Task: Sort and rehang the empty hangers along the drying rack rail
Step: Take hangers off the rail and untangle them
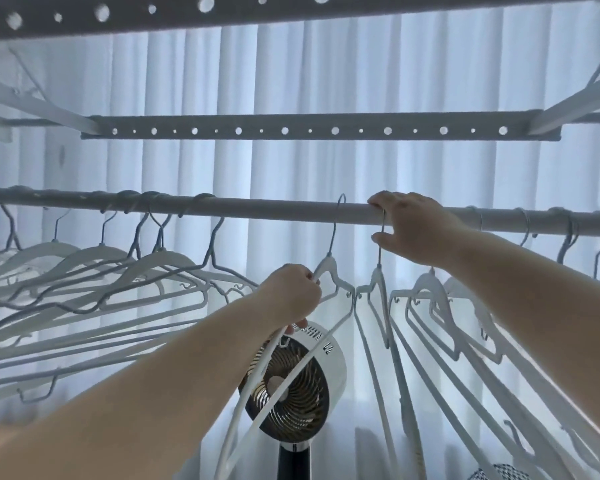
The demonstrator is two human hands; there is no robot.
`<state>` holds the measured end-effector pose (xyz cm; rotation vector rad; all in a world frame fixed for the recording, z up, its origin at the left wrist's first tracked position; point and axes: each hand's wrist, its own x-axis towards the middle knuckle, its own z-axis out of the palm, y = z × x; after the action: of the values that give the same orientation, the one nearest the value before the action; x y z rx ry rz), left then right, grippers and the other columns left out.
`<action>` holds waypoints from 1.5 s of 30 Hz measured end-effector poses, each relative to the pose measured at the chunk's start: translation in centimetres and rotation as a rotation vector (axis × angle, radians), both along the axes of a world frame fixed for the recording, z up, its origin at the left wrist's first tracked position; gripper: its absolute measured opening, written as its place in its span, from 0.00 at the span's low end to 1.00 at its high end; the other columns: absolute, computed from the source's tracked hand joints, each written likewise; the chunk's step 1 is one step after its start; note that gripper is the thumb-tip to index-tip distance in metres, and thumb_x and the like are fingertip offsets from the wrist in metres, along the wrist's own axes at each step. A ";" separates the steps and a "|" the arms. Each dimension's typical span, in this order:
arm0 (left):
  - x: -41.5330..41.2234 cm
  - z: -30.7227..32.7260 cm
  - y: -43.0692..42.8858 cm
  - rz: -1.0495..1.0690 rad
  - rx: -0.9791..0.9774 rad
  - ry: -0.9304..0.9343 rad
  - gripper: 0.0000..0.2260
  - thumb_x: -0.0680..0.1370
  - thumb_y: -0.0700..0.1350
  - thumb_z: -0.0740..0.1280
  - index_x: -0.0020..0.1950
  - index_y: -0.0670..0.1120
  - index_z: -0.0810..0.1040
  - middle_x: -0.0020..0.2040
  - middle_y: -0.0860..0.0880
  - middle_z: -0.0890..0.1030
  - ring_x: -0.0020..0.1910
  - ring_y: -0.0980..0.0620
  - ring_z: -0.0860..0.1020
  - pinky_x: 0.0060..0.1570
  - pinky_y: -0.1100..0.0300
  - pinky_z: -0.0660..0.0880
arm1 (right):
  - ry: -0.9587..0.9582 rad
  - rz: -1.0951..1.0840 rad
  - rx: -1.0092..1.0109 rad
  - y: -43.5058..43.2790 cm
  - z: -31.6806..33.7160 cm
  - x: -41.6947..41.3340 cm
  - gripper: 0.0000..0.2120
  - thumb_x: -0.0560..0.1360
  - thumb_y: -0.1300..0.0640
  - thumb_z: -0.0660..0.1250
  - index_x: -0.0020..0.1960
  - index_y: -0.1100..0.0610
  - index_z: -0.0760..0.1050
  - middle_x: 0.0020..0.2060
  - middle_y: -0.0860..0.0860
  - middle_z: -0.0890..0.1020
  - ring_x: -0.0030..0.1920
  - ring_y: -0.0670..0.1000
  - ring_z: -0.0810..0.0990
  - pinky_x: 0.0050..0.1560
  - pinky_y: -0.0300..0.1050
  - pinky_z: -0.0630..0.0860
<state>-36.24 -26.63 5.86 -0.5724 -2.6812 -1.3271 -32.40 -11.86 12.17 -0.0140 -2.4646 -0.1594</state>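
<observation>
White hangers (94,271) hooked on rail (257,205) (two clusters).

Rail (274,206) runs off both side edges. Left hangers (94,252) are cut by the left edge and overlap; count unclear. Right hangers (426,284) run out at the bottom and right. Fan (302,393): upper left is hidden by the left hand (291,296) and the middle hanger (329,266) it grips. Label unreadable, stand cut at the bottom. Right hand (416,226) covers the top of the next hook (380,251); unclear whether it grips hook or rail. Checked thing (499,472) at the bottom edge is unidentifiable. Top bar (291,12) is blurred.
</observation>
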 end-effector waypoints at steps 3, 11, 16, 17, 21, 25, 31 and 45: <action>0.0 -0.4 0.0 -0.016 -0.019 -0.016 0.13 0.78 0.37 0.53 0.60 0.43 0.71 0.39 0.48 0.73 0.28 0.54 0.73 0.24 0.64 0.69 | -0.011 -0.011 -0.008 -0.1 0.0 0.2 0.19 0.77 0.55 0.61 0.66 0.57 0.65 0.59 0.55 0.75 0.61 0.56 0.71 0.60 0.47 0.65; 0.8 -0.7 -2.0 -0.076 -0.209 0.078 0.16 0.78 0.54 0.58 0.61 0.46 0.71 0.49 0.48 0.78 0.44 0.51 0.75 0.42 0.58 0.73 | -0.064 -0.038 0.008 -1.1 0.2 0.7 0.29 0.76 0.56 0.59 0.74 0.53 0.53 0.70 0.53 0.66 0.69 0.55 0.64 0.70 0.48 0.56; 1.2 -1.3 -5.1 0.015 -0.296 0.242 0.21 0.78 0.58 0.56 0.66 0.48 0.70 0.65 0.50 0.74 0.64 0.50 0.72 0.61 0.55 0.67 | 0.024 0.009 0.013 -2.3 0.3 1.4 0.28 0.77 0.55 0.59 0.75 0.53 0.55 0.74 0.51 0.62 0.73 0.53 0.58 0.73 0.45 0.49; 1.3 -1.3 -6.1 0.043 -0.283 0.283 0.19 0.78 0.57 0.57 0.64 0.49 0.72 0.63 0.51 0.76 0.62 0.51 0.72 0.59 0.56 0.68 | 0.038 0.013 0.009 -2.9 0.3 1.4 0.28 0.77 0.54 0.59 0.74 0.53 0.56 0.73 0.51 0.62 0.73 0.53 0.58 0.73 0.45 0.49; 1.0 -1.3 -10.8 0.180 -0.265 0.451 0.13 0.78 0.52 0.59 0.61 0.51 0.75 0.62 0.51 0.76 0.62 0.51 0.72 0.60 0.57 0.68 | 0.038 0.031 0.012 -6.2 0.7 0.9 0.26 0.77 0.50 0.60 0.73 0.54 0.58 0.72 0.51 0.64 0.72 0.53 0.60 0.72 0.44 0.51; 0.0 -1.3 -16.0 0.280 -0.331 0.579 0.14 0.78 0.49 0.59 0.64 0.53 0.71 0.64 0.53 0.74 0.63 0.51 0.71 0.62 0.58 0.67 | -0.008 0.011 0.040 -10.2 1.1 -0.8 0.26 0.77 0.50 0.59 0.73 0.54 0.58 0.72 0.51 0.63 0.72 0.52 0.61 0.73 0.44 0.51; -1.6 -2.0 -20.9 0.276 -0.509 0.379 0.16 0.78 0.48 0.57 0.65 0.55 0.67 0.61 0.52 0.77 0.60 0.48 0.74 0.57 0.56 0.71 | -0.089 -0.082 0.040 -14.5 0.5 -3.5 0.25 0.78 0.51 0.58 0.73 0.54 0.57 0.71 0.53 0.66 0.71 0.54 0.63 0.73 0.48 0.53; -1.0 -2.8 -17.6 -0.053 -0.326 0.313 0.14 0.78 0.41 0.58 0.62 0.45 0.74 0.56 0.45 0.80 0.48 0.44 0.79 0.47 0.61 0.73 | -0.029 0.026 -0.027 -17.7 1.0 -4.4 0.23 0.80 0.54 0.53 0.74 0.54 0.57 0.72 0.53 0.65 0.71 0.54 0.62 0.72 0.46 0.54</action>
<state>-37.26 -44.19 3.03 -0.8122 -2.6409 -0.7334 -36.78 -29.53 13.17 0.0090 -2.4950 -0.1161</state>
